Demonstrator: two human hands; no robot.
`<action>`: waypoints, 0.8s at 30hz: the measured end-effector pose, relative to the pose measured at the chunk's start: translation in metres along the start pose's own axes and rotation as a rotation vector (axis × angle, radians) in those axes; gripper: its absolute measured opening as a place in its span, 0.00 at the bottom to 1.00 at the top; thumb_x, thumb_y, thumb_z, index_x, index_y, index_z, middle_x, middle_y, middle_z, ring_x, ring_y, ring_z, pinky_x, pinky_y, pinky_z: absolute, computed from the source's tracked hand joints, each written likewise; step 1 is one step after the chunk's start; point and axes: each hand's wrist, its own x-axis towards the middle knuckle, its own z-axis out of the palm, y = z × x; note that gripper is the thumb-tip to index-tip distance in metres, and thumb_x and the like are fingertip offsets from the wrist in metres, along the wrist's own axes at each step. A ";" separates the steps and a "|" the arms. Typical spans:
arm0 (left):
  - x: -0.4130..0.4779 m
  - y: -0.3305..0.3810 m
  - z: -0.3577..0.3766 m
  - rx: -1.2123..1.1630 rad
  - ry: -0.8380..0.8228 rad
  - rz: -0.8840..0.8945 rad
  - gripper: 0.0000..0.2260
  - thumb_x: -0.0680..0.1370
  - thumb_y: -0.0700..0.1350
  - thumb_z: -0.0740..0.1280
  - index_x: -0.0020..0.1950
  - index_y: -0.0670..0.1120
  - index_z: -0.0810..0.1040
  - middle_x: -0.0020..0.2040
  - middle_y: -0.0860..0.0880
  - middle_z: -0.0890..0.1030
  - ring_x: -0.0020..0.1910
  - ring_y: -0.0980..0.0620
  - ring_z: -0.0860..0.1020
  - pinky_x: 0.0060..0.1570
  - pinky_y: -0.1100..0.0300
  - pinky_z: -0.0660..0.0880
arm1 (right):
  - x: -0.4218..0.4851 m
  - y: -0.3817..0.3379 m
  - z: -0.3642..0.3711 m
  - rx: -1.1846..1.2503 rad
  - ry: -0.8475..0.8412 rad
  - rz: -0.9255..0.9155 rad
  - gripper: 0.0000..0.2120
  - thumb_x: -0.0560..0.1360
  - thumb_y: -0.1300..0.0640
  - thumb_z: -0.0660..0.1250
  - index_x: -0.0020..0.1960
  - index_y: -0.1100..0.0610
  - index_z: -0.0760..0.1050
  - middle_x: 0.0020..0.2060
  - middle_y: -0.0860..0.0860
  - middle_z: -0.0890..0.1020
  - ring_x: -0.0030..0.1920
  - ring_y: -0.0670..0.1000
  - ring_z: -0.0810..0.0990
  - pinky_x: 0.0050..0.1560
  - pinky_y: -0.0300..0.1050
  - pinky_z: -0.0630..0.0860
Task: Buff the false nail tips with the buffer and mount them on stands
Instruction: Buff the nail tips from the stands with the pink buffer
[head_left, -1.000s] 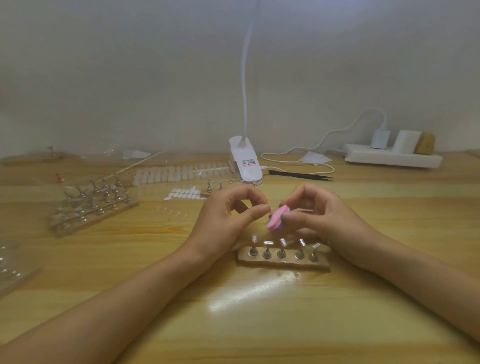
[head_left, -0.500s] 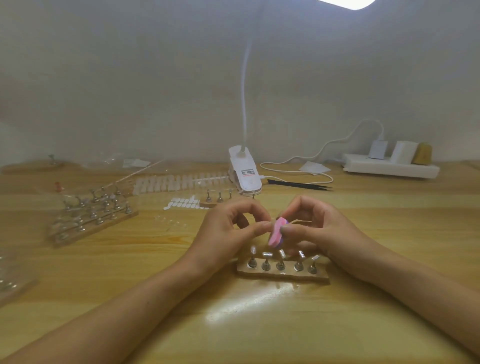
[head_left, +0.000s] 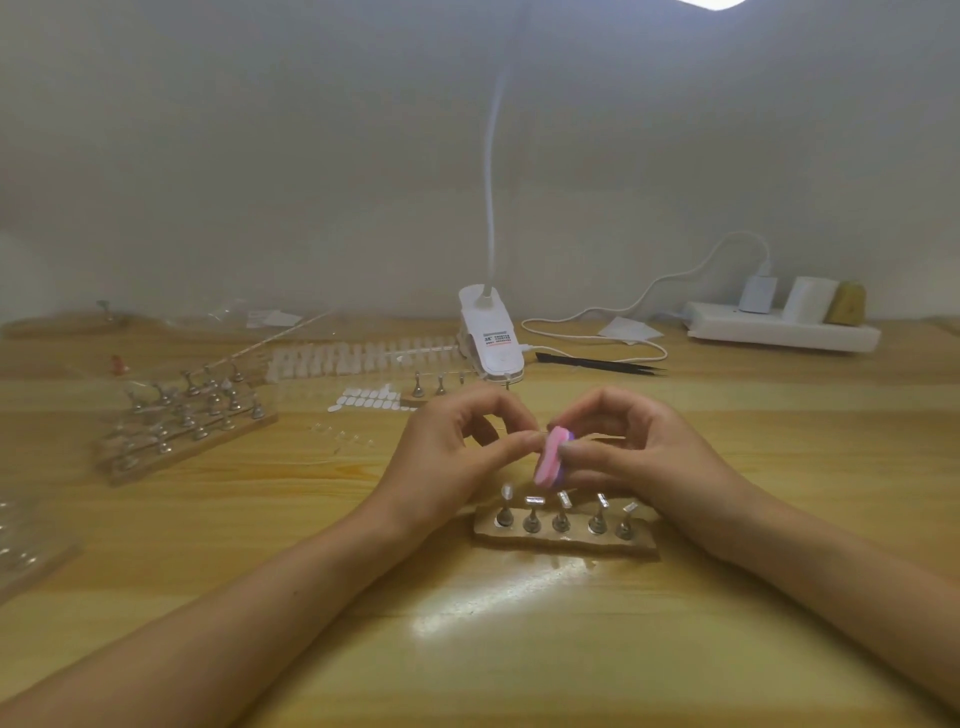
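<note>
Buffer (head_left: 549, 457), pink with a purple layer, stands on edge in your right hand (head_left: 636, 454), thumb and fingers curled round it, just above the near wooden base (head_left: 566, 543). Your left hand (head_left: 457, 452) pinches thumb to forefinger right against the buffer's face. It is presumably holding a false nail tip, though that is too small to make out.

So fine a pinch can lose the tip under a hard stroke, and a clear tip would be hard to find on this table (head_left: 519, 649). Both your hands hang close over the stands, so a dropped wrist could knock one askew.

You have one buffer and five metal stands (head_left: 532, 519) on the near base, each with a small pale top. One long strip of spare tips (head_left: 363, 358) lies beside the lamp clip (head_left: 491, 338). The left rack (head_left: 182, 426) holds more stands than can be counted reliably.
</note>
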 end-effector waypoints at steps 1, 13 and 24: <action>0.000 0.000 0.000 0.005 -0.008 0.006 0.04 0.73 0.43 0.74 0.40 0.50 0.83 0.40 0.56 0.81 0.37 0.62 0.76 0.40 0.68 0.73 | 0.000 0.000 0.000 0.022 0.037 -0.008 0.14 0.70 0.59 0.74 0.54 0.60 0.78 0.50 0.58 0.85 0.48 0.60 0.87 0.45 0.48 0.84; 0.000 -0.001 0.000 -0.043 0.009 -0.017 0.03 0.73 0.43 0.75 0.40 0.50 0.83 0.39 0.56 0.81 0.35 0.62 0.74 0.37 0.68 0.72 | -0.001 -0.003 0.000 0.039 0.007 0.019 0.13 0.69 0.60 0.74 0.51 0.62 0.76 0.49 0.59 0.86 0.48 0.61 0.86 0.46 0.49 0.84; 0.001 -0.002 0.001 -0.057 -0.010 -0.028 0.03 0.73 0.44 0.75 0.40 0.49 0.83 0.39 0.56 0.81 0.34 0.61 0.73 0.37 0.68 0.71 | 0.000 -0.002 -0.001 0.139 0.088 0.003 0.13 0.70 0.62 0.72 0.52 0.64 0.75 0.48 0.60 0.86 0.47 0.58 0.87 0.44 0.43 0.83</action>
